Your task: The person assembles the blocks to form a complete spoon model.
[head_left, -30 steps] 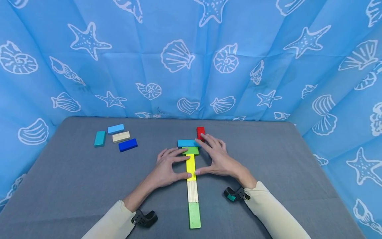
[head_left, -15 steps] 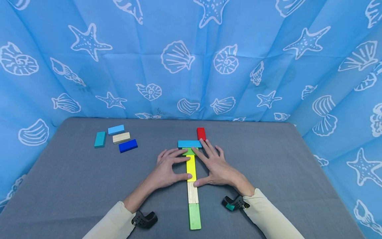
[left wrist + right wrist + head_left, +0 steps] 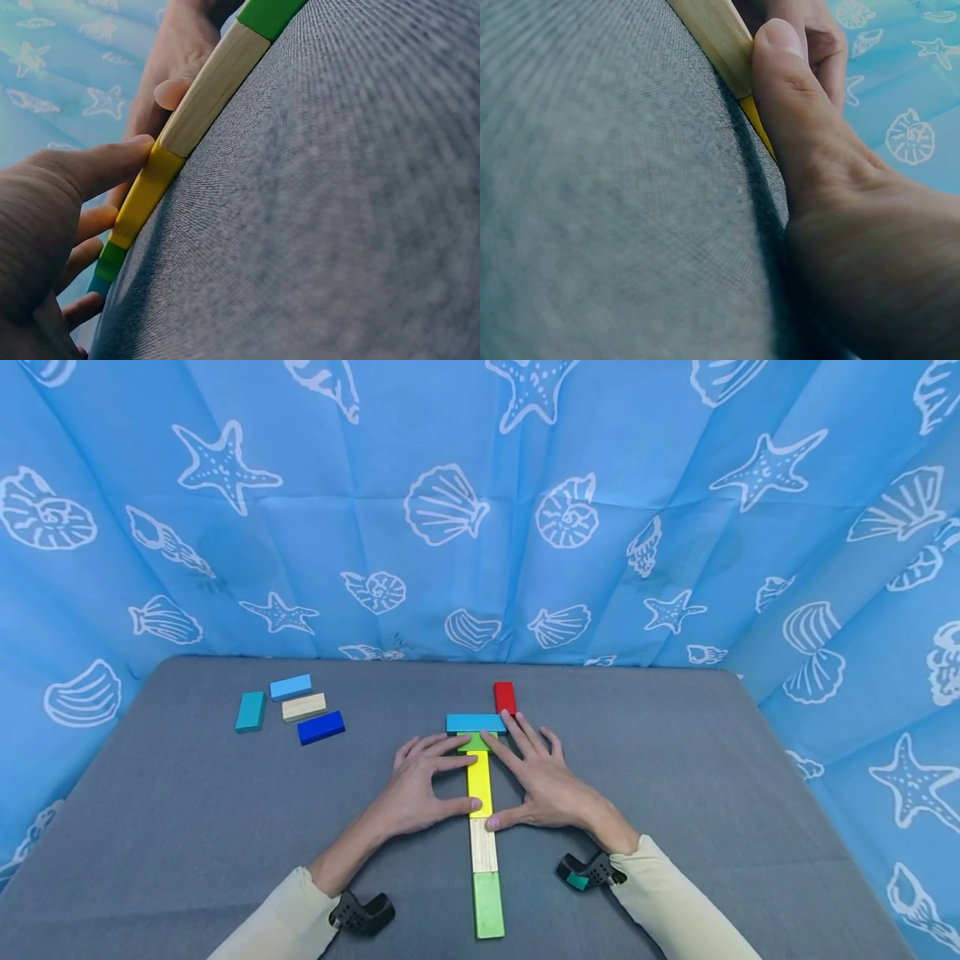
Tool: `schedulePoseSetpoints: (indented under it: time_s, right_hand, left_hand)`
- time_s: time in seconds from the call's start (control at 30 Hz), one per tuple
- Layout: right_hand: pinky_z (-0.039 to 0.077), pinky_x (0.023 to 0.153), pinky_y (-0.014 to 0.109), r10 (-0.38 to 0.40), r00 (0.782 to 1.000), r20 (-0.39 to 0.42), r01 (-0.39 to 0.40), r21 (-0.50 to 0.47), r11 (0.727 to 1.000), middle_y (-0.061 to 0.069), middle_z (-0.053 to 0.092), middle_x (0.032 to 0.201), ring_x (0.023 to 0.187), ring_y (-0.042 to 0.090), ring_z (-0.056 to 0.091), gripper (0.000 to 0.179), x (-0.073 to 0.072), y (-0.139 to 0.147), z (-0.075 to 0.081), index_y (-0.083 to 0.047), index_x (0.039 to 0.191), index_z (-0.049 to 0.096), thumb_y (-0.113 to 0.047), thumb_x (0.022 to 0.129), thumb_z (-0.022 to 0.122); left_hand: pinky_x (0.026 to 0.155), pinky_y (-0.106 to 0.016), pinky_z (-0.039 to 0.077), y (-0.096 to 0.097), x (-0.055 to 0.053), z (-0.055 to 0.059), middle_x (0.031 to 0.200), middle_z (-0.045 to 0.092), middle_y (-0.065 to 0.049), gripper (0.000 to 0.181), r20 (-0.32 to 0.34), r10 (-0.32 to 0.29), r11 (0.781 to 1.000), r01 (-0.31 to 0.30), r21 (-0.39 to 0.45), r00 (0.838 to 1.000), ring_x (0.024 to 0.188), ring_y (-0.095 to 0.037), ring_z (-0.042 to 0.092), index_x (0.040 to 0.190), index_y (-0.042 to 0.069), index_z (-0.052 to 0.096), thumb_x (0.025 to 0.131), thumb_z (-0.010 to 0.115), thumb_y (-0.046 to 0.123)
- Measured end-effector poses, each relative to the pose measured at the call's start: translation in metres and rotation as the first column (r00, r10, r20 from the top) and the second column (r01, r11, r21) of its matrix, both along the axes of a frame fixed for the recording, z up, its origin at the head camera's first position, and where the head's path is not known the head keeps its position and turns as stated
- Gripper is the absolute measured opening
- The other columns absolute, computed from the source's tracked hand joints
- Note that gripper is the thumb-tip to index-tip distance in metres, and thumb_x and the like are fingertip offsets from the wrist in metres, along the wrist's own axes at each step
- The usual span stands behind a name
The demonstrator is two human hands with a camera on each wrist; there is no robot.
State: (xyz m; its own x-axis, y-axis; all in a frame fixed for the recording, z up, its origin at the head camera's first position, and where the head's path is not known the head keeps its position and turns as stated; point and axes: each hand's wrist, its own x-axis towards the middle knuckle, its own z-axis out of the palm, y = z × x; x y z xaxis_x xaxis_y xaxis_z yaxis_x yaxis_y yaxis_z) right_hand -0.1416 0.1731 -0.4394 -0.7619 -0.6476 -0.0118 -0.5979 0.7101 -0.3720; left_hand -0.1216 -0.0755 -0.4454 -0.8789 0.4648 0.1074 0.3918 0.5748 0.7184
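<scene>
Two hands flank a line of coloured blocks at centre frame, on a grey surface (image 3: 675, 760).

Left hand (image 3: 416, 785) and right hand (image 3: 543, 781), fingers straight, press the yellow block (image 3: 478, 781); fingertips seemingly touch the green block (image 3: 474, 742). Four spare blocks (image 3: 288, 710) lie upper left.

No readable text, labels or numbers on anything.

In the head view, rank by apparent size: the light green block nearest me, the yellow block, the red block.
1. Light green block: largest, though it lies nearest the camera.
2. Yellow block: looks similar in length but narrower; thumbs cover its near end, so unsure.
3. Red block: smallest, farthest away.
</scene>
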Motion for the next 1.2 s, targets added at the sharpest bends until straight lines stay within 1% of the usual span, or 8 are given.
schedulePoseSetpoints:
  time_s: [0.33,0.47,0.57,0.67,0.77,0.93,1.07,1.2]
  right_hand:
    - [0.003,0.114,0.069,-0.006,1.0,0.012,0.006,0.004,1.0,0.014,-0.003,0.17,0.154,0.04,-0.003,0.118,0.0,0.001,-0.001,-0.02,0.164,0.018,-0.071,0.075,0.076]
    - [0.003,0.114,0.069,-0.007,1.0,0.013,0.007,0.003,1.0,0.013,-0.003,0.17,0.154,0.04,-0.002,0.119,0.0,0.002,-0.001,-0.021,0.164,0.017,-0.071,0.074,0.076]
    - [0.003,0.113,0.069,-0.002,1.0,0.011,0.002,-0.007,1.0,0.013,-0.003,0.17,0.154,0.039,-0.001,0.119,0.0,0.002,-0.002,-0.021,0.164,0.017,-0.071,0.074,0.076]
    - [0.003,0.113,0.069,0.005,1.0,0.003,-0.005,-0.015,1.0,0.013,-0.002,0.17,0.154,0.039,0.002,0.119,-0.001,0.002,-0.002,-0.022,0.164,0.017,-0.071,0.074,0.077]
    - [0.004,0.113,0.068,0.007,1.0,-0.005,-0.007,-0.018,1.0,0.013,-0.001,0.17,0.154,0.038,0.004,0.119,-0.001,0.002,-0.003,-0.022,0.164,0.017,-0.071,0.074,0.077]
    - [0.004,0.113,0.068,0.002,1.0,0.002,-0.002,-0.01,1.0,0.013,-0.001,0.17,0.153,0.038,0.006,0.119,-0.002,0.001,-0.003,-0.022,0.164,0.017,-0.072,0.074,0.076]
    - [0.003,0.114,0.068,0.001,1.0,0.004,-0.001,-0.009,1.0,0.013,-0.001,0.17,0.154,0.037,0.006,0.119,-0.002,0.001,-0.003,-0.022,0.164,0.016,-0.072,0.074,0.076]
    - [0.003,0.113,0.068,0.002,1.0,0.001,-0.002,-0.015,1.0,0.013,0.0,0.17,0.154,0.038,0.006,0.119,-0.001,0.001,-0.003,-0.022,0.164,0.017,-0.071,0.074,0.077]
  left_hand:
    - [0.113,-0.071,0.013,-0.005,-0.002,0.008,0.155,0.047,-0.002,0.062,0.008,-0.003,0.998,0.002,0.056,1.0,0.145,-0.036,0.033,0.14,0.018,0.064,0.086,0.08,0.044]
    - [0.112,-0.07,0.022,-0.023,-0.009,0.021,0.155,0.048,-0.002,0.065,0.021,0.057,0.992,-0.059,0.108,0.998,0.145,-0.036,0.036,0.142,0.018,0.061,0.085,0.082,0.041]
    - [0.113,-0.066,0.026,-0.053,-0.02,0.032,0.155,0.047,-0.004,0.069,0.005,0.14,0.98,-0.139,0.139,0.99,0.145,-0.035,0.037,0.146,0.017,0.058,0.085,0.083,0.039]
    - [0.113,-0.066,0.027,-0.097,-0.03,0.042,0.156,0.046,-0.009,0.072,-0.028,0.252,0.958,-0.245,0.148,0.967,0.145,-0.038,0.035,0.149,0.015,0.053,0.086,0.082,0.038]
    - [0.111,-0.07,0.025,-0.144,-0.036,0.046,0.157,0.043,-0.016,0.074,-0.046,0.383,0.918,-0.374,0.133,0.923,0.146,-0.042,0.031,0.152,0.012,0.049,0.089,0.08,0.037]
    - [0.11,-0.074,0.021,-0.206,-0.032,0.035,0.16,0.032,-0.026,0.083,-0.027,0.523,0.851,-0.521,0.061,0.852,0.147,-0.051,0.023,0.157,0.008,0.038,0.091,0.077,0.039]
    - [0.111,-0.075,0.015,-0.233,-0.03,0.019,0.162,0.023,-0.029,0.09,0.014,0.548,0.836,-0.548,0.022,0.836,0.148,-0.054,0.014,0.159,0.005,0.029,0.091,0.077,0.038]
    - [0.11,-0.077,0.011,-0.244,-0.03,0.008,0.163,0.015,-0.03,0.095,0.06,0.549,0.836,-0.548,-0.03,0.834,0.148,-0.055,0.007,0.162,0.006,0.02,0.092,0.075,0.042]
